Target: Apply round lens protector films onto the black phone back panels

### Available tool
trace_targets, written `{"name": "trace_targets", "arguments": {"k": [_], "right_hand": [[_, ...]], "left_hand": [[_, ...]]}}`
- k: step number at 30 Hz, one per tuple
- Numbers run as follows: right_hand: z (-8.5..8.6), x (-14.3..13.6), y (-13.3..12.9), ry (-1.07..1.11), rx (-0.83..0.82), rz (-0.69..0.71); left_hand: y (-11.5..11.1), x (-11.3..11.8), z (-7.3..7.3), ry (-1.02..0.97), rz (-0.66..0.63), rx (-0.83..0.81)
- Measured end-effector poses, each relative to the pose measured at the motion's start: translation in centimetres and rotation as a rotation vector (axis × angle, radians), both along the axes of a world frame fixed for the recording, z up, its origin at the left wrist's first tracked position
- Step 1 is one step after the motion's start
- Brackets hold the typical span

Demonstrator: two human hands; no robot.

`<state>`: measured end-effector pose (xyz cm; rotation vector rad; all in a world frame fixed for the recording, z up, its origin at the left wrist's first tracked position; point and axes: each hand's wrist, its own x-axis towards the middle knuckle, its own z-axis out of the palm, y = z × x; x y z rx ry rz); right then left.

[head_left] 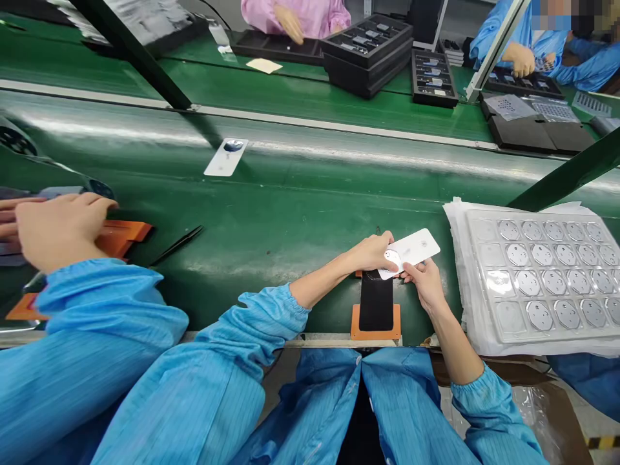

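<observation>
A white phone back cover [415,249] is held tilted between my two hands above the near edge of the bench. My left hand [372,252] grips its left end, beside a round camera piece [392,258]. On its lower edge, my right hand [424,281] pinches the cover between thumb and fingers. Just below them lies a black phone body [376,305] in an orange fixture [356,323]. The upper part of the phone body is hidden by my hands and the cover.
To the right, a clear plastic tray [489,310] carries several round silver pieces. Another white cover [223,161] lies on the green belt [290,213], and black tweezers [178,245] lie left. A co-worker's hand [62,229] is over an orange fixture [123,236]. Black trays [371,55] stand across.
</observation>
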<state>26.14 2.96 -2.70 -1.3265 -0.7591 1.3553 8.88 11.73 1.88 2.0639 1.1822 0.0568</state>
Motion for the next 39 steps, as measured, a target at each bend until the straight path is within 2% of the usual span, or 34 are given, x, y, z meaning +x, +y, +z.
{"name": "trace_targets", "arguments": {"k": [3,5,8,13,16,18,21,24,27,30,33,36,39], "right_hand": [[0.5,0.1,-0.1,0.016,0.044,-0.002],[1.1,0.2,-0.4,0.034,0.092,-0.013],[2.1,0.3,-1.2,0.078,0.194,-0.013],[3.5,0.5,-2.4,0.153,0.403,0.071],[4.1,0.5,-2.7,0.124,0.462,0.137],[4.4,0.0,-2.8,0.116,0.489,0.169],[4.4,-1.7,-2.9,0.11,0.465,0.117],[4.1,-3.7,-2.0,0.122,0.395,-0.014],[4.5,-5.1,0.3,0.106,0.373,-0.039],[5.8,-5.8,2.5,0.063,0.37,0.017],[6.8,-6.1,3.3,0.037,0.386,0.079],[6.7,-6.3,3.2,0.04,0.382,0.073],[6.6,-6.0,3.7,0.044,0.352,0.052]], "left_hand": [[-1.0,-0.7,0.3,-0.134,0.028,0.07],[-2.2,-1.3,1.0,-0.321,0.073,0.136],[-5.1,-2.2,2.5,-0.601,0.164,0.199],[-9.3,-2.5,5.0,-0.802,0.172,0.455],[-10.0,-2.3,5.4,-0.904,0.135,0.621],[-10.2,-2.2,5.1,-0.976,0.161,0.659],[-10.6,-1.8,3.9,-1.066,0.332,0.529],[-10.3,-1.3,2.4,-1.14,0.583,0.247],[-8.8,-1.5,1.7,-1.243,0.775,-0.021],[-7.5,-2.5,2.0,-1.313,0.821,-0.107],[-7.1,-3.2,2.5,-1.355,0.81,-0.073],[-7.0,-3.2,2.4,-1.379,0.814,-0.041],[-6.7,-2.6,1.9,-1.375,0.827,-0.092]]}}
